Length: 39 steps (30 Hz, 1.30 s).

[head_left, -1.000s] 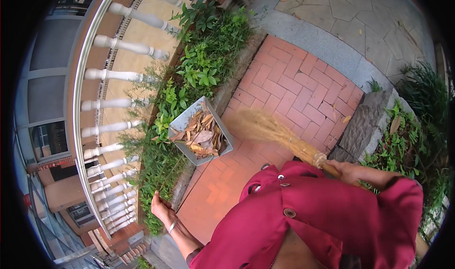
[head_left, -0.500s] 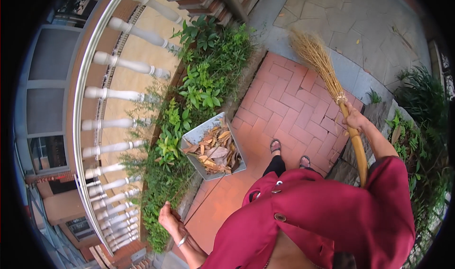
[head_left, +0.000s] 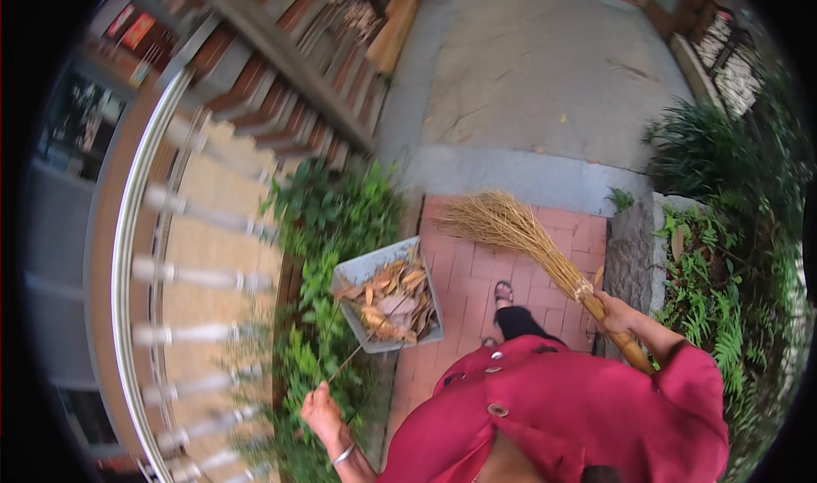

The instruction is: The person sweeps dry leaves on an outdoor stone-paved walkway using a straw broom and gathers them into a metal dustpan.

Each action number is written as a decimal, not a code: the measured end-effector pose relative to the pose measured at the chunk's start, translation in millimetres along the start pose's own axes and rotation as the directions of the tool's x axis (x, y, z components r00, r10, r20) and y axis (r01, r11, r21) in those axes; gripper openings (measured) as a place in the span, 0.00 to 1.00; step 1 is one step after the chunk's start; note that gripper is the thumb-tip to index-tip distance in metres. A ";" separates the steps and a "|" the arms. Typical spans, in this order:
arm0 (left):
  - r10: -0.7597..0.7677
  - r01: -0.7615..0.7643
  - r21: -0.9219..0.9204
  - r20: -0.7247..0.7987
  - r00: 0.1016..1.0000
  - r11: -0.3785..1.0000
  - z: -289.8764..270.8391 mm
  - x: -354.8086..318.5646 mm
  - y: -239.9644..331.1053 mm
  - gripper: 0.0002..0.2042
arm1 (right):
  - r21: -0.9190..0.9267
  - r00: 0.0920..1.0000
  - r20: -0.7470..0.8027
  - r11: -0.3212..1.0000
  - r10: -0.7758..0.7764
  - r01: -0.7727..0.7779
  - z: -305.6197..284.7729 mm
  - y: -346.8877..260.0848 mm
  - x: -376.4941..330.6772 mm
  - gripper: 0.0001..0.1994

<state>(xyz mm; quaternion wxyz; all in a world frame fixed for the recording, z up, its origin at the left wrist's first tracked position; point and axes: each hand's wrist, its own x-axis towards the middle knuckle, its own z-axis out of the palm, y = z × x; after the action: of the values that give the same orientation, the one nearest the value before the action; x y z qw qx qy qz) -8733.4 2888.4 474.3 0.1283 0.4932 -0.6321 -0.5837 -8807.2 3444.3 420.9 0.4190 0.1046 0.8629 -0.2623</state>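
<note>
My right hand (head_left: 619,312) is wrapped round the handle of a straw broom (head_left: 519,232), where the pale bristles are bound. The broom's bristles fan out to the left, over the red brick path. On the left, my left hand (head_left: 322,413) is closed on a thin wire-like handle (head_left: 346,363) that runs to a grey square bin (head_left: 364,266). Dry brown and orange leaves (head_left: 396,294) fill much of the bin, which hangs or sits tilted beside the plants; its underside is hidden.
A narrow red brick path (head_left: 459,291) runs ahead to grey paving (head_left: 545,83). Green plants (head_left: 319,219) and a white balustrade (head_left: 204,274) line the left. Brick steps (head_left: 281,83) rise beyond them. A stone edging (head_left: 634,253) and ferns (head_left: 723,330) border the right.
My view has turned and moved along the path toward the grey paving. The broom's bristles have swung left, closer to the bin. Both hands keep their hold.
</note>
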 end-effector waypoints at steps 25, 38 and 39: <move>-0.028 -0.176 0.164 0.803 0.595 0.971 392.1 245.7 137.8 0.10 | 0.939 0.653 0.053 -0.260 0.755 0.225 299.6 -271.9 -85.5 0.24; -0.157 -0.205 0.288 0.858 0.489 0.936 452.8 250.5 140.8 0.14 | 0.291 0.702 0.361 -0.790 0.613 0.540 344.0 -300.1 -80.0 0.10; -0.173 -0.201 0.302 0.857 0.486 0.932 448.9 249.2 145.4 0.15 | 0.274 0.725 0.362 -0.810 0.586 0.518 344.6 -284.5 -71.7 0.10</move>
<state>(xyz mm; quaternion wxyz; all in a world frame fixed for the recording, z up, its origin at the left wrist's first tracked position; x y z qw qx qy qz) -9253.3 2945.8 368.7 -0.2985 0.1378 -0.7093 -0.6236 -8645.9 3021.7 404.4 -0.2643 0.6641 -0.0745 -0.6954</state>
